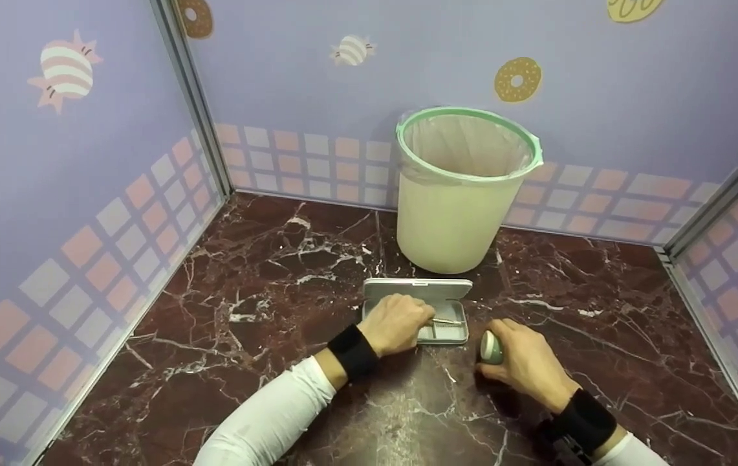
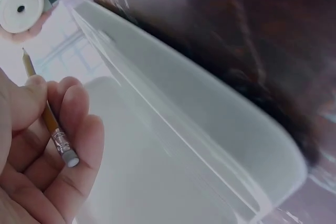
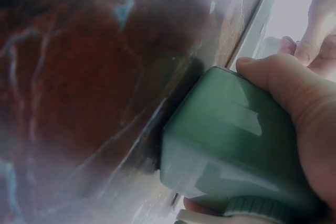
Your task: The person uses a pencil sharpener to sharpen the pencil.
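My left hand (image 1: pixel 400 323) pinches a short pencil (image 2: pixel 49 114) between thumb and fingers, its white eraser end toward the palm. Beneath that hand lies an open pale pencil case (image 1: pixel 417 289), lid raised at the back, with a divided tray partly hidden by the hand. To the right, my right hand (image 1: pixel 527 362) grips a green box-shaped pencil sharpener (image 3: pixel 231 129), thumb on one side. Its round white face (image 2: pixel 21 11) has a dark hole and faces the pencil's point, a small gap between them. A ribbed green knob (image 3: pixel 260 207) shows on the sharpener's other end.
Behind the case stands a pale yellow bin (image 1: pixel 453 220) with a green rim and a clear liner. The dark red marbled tabletop (image 1: pixel 265 272) is enclosed by purple patterned panels (image 1: pixel 291 77) at the back and both sides.
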{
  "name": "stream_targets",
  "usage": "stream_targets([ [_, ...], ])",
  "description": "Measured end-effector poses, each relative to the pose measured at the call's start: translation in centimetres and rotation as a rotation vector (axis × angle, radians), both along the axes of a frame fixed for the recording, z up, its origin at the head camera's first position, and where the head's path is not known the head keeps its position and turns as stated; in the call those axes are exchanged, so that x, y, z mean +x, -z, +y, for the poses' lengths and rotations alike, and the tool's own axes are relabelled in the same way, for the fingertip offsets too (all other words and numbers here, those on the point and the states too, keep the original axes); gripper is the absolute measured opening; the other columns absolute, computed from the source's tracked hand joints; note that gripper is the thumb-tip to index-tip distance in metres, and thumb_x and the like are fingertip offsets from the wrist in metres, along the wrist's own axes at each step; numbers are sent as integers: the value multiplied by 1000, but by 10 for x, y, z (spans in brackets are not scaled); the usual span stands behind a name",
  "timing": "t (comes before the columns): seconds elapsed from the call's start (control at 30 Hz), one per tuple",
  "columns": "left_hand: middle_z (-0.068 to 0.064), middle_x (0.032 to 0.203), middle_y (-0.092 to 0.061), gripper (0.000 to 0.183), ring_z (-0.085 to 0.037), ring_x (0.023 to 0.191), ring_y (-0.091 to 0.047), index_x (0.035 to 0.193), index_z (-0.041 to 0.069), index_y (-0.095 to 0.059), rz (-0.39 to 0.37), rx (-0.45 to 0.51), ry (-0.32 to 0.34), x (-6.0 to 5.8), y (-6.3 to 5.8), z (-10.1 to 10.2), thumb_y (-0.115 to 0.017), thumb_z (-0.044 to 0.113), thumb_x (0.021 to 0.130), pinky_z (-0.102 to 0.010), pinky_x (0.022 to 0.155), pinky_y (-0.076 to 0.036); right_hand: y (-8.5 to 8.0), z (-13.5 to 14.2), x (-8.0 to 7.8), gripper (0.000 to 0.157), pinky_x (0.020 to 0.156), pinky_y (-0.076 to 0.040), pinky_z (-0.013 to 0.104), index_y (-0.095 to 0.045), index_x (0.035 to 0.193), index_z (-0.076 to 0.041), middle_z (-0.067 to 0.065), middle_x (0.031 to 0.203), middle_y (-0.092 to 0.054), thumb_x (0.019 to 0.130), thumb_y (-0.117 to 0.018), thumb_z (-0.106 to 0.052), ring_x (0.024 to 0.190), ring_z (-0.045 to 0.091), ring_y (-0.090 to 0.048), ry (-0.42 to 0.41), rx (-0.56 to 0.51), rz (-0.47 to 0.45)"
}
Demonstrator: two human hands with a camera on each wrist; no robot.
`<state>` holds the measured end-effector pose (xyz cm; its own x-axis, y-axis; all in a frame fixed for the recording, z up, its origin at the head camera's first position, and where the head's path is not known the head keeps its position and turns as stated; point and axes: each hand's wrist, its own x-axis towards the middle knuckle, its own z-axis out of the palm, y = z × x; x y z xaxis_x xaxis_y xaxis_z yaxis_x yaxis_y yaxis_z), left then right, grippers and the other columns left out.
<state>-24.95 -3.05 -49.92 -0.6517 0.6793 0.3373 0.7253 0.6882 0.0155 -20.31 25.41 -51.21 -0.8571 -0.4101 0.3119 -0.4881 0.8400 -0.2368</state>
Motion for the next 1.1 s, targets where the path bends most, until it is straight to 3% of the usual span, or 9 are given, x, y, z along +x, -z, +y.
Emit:
stream_targets([
  [0.13, 0, 86, -81, 12, -18, 70, -75, 97, 14, -78, -50, 140, -8, 0, -6, -3, -74, 21, 106, -31, 68, -64, -1, 1, 0, 50, 69, -54, 34, -66, 102, -18, -5, 90, -63, 67, -101, -25, 79, 11, -60, -3, 0, -1],
  [0.33, 0, 86, -84, 11, -16, 70, -77, 101, 12, -81, -101, 331, 27, 1, -25, -1, -73, 17, 106, -32, 68, -64, -2, 0, 0, 50, 70, -54, 36, -66, 102, -18, -4, 91, -64, 67, -101, -25, 80, 12, -62, 5, 5, 7],
  [0.47, 0, 85, -84, 11, -15, 69, -77, 102, 11, -82, -116, 357, 17, 0, -32, 1, -73, 16, 106, -31, 68, -65, 0, 1, 0, 51, 69, -54, 36, -67, 103, -16, -3, 91, -65, 66, -101, -25, 79, 13, -62, 4, 13, 7],
  [0.7, -5, 90, -86, 12, -18, 73, -81, 107, 6, -81, -172, 394, 15, -1, -30, 0, -71, 10, 107, -27, 70, -66, 0, 2, 0, 51, 68, -53, 35, -66, 103, -15, -3, 90, -64, 66, -99, -25, 78, 12, -60, 4, 14, 16],
  [1.1, -6, 98, -87, 8, -17, 75, -81, 105, 10, -79, -111, 401, 1, -4, -25, -6, -77, 18, 104, -30, 72, -67, 1, 0, 0, 53, 70, -56, 37, -66, 103, -15, -2, 93, -66, 66, -103, -26, 80, 14, -65, 10, 17, -1],
])
